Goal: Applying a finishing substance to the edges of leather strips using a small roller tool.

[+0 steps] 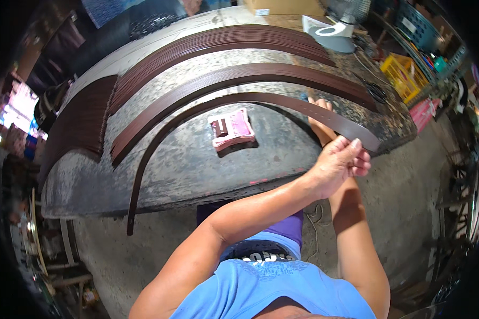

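A long dark brown leather belt strap (250, 97) arcs across the near part of the table. Its left end hangs over the front edge, and a row of small holes shows near its right end. My left hand (341, 164) reaches across to the right and pinches that end between thumb and fingers. Just beyond it, my right hand (321, 131) holds the strap from underneath; the strap covers part of its fingers. Inside the curve lies a small stack of pink and white cards or pads (232, 130), with a dark brown patch on top.
Behind the strap lie bundles of similar brown straps (239, 72), (223, 40), and a wide bundle (80, 117) at the left. A fan with a grey-white base (335, 37) stands at the back right. A yellow crate (404, 77) and blue basket (418, 26) sit beyond the table.
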{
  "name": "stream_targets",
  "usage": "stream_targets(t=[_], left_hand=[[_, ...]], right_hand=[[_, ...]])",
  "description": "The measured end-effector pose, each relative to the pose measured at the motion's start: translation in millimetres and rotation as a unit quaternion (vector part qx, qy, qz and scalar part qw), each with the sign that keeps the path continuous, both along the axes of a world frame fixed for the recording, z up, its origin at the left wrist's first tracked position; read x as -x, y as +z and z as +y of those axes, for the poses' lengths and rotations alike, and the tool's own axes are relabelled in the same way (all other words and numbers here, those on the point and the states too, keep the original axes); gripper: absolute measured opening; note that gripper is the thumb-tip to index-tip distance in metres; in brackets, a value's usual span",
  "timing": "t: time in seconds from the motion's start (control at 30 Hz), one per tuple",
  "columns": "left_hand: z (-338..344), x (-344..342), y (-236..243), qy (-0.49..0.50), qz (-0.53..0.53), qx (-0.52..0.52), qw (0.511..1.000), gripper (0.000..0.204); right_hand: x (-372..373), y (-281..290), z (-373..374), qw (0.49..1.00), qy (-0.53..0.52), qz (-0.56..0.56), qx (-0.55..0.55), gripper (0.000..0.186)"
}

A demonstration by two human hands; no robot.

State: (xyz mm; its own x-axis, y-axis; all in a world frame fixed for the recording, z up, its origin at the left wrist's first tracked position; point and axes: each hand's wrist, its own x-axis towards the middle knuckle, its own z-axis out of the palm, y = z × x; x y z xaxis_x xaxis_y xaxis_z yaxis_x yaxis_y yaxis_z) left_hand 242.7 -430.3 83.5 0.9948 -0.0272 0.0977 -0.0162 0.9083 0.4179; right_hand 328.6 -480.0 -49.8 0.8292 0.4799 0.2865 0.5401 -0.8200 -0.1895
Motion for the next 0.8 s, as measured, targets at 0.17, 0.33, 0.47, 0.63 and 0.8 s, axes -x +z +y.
stream_targets(t=[0.17, 0.33, 0.47, 0.63, 0.8], left_hand=[[10.2, -1.3, -3.9, -0.001, 0.006, -0.016, 1.000, 0.021], [5.0, -12.0, 0.4, -0.009, 0.016, -0.003, 1.000, 0.020], [3.5, -21.0, -6.3, -0.013, 0.050, -0.018, 0.998, 0.019], [-6.3, -47.4, -23.3, -0.002, 0.106, -0.073, 0.992, 0.020], [-9.5, -68.7, -34.7, 0.035, 0.144, -0.133, 0.980, 0.024]], right_hand=[[-4.0, 4.1, 72.7, 0.966, -0.070, -0.099, 0.228, 0.038], [-1.0, 15.5, 29.9, 0.830, -0.214, -0.206, 0.473, 0.043], [-0.3, 17.7, 19.5, 0.672, -0.291, -0.272, 0.624, 0.047], [0.7, 19.2, -34.8, 0.899, -0.071, -0.220, 0.373, 0.051], [19.2, 30.4, -79.6, 0.979, 0.195, -0.063, -0.012, 0.051]])
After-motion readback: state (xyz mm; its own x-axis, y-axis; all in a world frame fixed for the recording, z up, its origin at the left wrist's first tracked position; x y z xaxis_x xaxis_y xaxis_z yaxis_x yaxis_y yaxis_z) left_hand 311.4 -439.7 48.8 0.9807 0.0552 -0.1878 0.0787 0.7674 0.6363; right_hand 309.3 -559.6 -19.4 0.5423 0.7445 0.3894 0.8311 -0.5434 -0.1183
